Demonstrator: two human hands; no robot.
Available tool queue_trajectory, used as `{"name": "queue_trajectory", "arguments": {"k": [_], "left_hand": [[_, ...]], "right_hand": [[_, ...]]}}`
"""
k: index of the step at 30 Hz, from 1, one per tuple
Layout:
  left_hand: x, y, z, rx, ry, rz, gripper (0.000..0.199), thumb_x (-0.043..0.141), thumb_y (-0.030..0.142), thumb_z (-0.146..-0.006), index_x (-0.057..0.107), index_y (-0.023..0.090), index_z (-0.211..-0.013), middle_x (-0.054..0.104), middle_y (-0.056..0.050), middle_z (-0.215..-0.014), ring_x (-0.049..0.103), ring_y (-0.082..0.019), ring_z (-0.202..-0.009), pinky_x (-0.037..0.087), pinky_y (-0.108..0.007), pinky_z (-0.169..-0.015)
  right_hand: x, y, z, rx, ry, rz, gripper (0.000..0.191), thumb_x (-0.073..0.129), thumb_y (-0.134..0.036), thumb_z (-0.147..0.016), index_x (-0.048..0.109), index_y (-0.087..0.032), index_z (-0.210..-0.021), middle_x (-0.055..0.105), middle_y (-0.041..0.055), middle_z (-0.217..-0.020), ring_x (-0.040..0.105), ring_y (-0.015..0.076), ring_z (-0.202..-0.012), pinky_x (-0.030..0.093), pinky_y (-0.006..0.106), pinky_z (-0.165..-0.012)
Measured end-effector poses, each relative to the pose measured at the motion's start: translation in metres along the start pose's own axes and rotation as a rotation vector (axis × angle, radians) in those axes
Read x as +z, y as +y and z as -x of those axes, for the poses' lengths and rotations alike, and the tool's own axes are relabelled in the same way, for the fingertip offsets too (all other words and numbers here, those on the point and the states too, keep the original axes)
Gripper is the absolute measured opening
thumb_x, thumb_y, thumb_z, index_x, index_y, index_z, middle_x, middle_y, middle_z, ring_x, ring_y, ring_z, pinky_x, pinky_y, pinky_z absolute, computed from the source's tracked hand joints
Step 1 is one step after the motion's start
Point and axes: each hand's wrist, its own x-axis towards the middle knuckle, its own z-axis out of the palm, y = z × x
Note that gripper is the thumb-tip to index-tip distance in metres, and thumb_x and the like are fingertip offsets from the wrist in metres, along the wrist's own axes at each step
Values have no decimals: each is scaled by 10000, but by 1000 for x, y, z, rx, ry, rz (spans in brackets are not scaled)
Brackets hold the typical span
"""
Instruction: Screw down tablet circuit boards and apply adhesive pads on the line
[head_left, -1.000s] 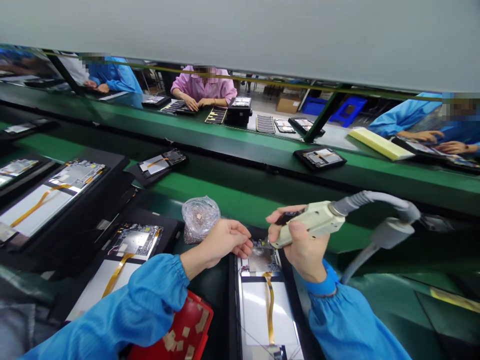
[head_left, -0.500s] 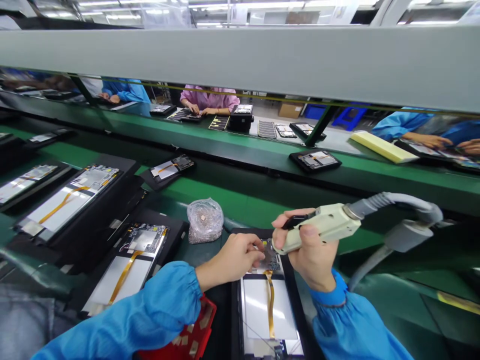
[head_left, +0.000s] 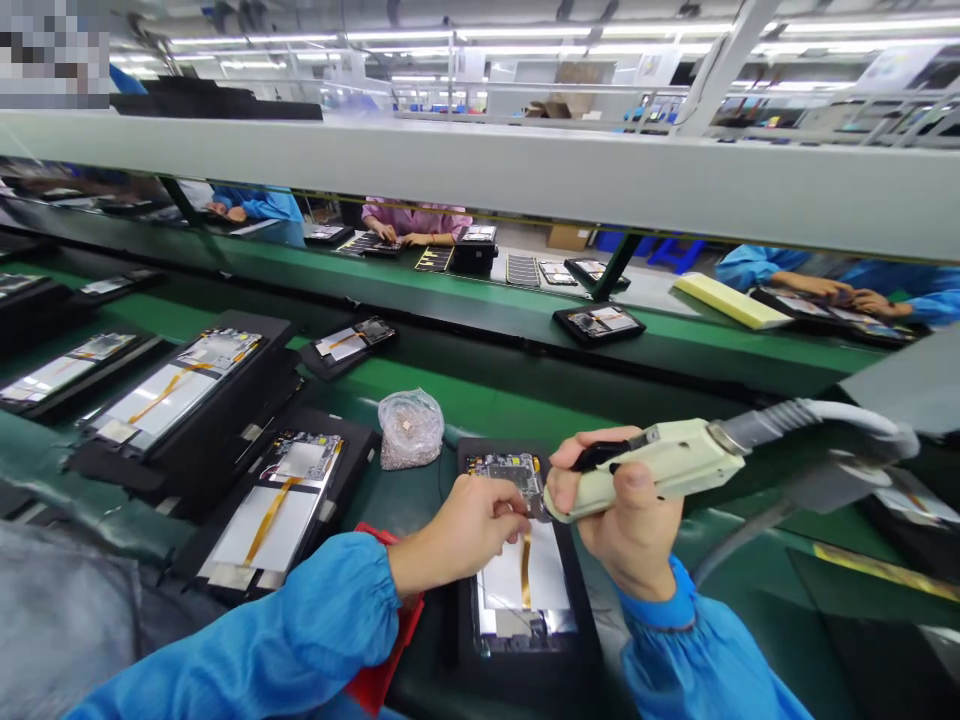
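An opened tablet [head_left: 499,590] with a bare circuit board, white battery area and orange ribbon cable lies on a black pad [head_left: 585,600] in front of me. Over the lower part of its board my left hand [head_left: 472,530] has thumb and fingertips pinched together. What sits between them is hidden. My right hand [head_left: 634,515] is wrapped round a cream hand-held tool [head_left: 675,460] with a black lever and a grey corrugated hose. Its rounded tip points left, close to my left fingertips, above the tablet. I cannot tell whether it touches anything.
A clear bag of tiny parts [head_left: 411,430] stands behind my left hand. More opened tablets [head_left: 270,510] lie on black pads to the left. Partly under my left sleeve is a red tray [head_left: 382,670]. Beyond the green conveyor [head_left: 480,400], co-workers' hands [head_left: 847,292] handle devices.
The view has tilted upward. Both hands and the tool have shifted down along the tablet, so the board's top end now shows. My grip on the tool looks the same.
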Motion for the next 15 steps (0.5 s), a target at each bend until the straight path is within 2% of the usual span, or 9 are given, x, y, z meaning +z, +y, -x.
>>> {"name": "queue_trajectory", "arguments": {"k": [5, 10, 11, 13, 15], "left_hand": [[9, 8, 25, -2, 11, -63, 81, 659, 163, -789, 738, 147, -781, 638, 8, -597, 541, -113, -504, 399, -208, -511], [8, 7, 54, 127, -22, -267, 147, 618, 124, -827, 759, 165, -848, 706, -12, -686, 606, -135, -617, 423, -222, -610], [6, 4, 59, 103, -44, -265, 137, 618, 134, -833, 749, 166, -857, 705, -10, -684, 610, -135, -606, 428, -223, -602], [2, -5, 68, -32, -89, -174, 70, 641, 193, -840, 701, 162, -824, 683, -2, -635, 591, -126, -523, 418, -216, -528], [-2, -16, 74, -199, -113, -13, 150, 667, 274, -842, 625, 163, -752, 654, 3, -576, 537, -106, -425, 374, -198, -433]], "right_hand": [[5, -14, 24, -1, -28, -23, 287, 753, -451, -863, 694, -203, -994, 756, 47, -815, 630, 153, -418, 497, 285, -385], [7, -21, 58, 12, -78, 12, 297, 761, -451, -864, 695, -203, -1014, 755, 47, -820, 646, 154, -430, 517, 284, -413], [7, -22, 66, 33, -101, 23, 305, 769, -447, -860, 695, -202, -1025, 757, 51, -827, 653, 157, -438, 523, 284, -418], [5, -22, 84, 88, -143, 38, 322, 784, -438, -850, 698, -199, -1049, 761, 62, -845, 669, 165, -463, 535, 286, -433], [3, -20, 100, 125, -162, 43, 325, 795, -426, -844, 703, -201, -1059, 762, 70, -859, 676, 167, -483, 547, 290, -454]]}}
